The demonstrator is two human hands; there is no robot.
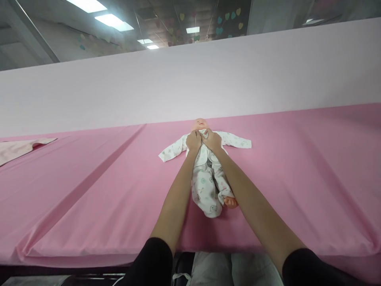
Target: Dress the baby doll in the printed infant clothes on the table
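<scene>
Head view: left hand and right hand grip the white top below the chin of the doll, seemingly closing it; next calls for careful alignment

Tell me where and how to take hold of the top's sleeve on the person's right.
Probably best by the cuff, from the right: the sleeve stretches outward, its end lying on the pink cover, away from the left hand and right hand, which hold the printed top near the neckline.
</scene>
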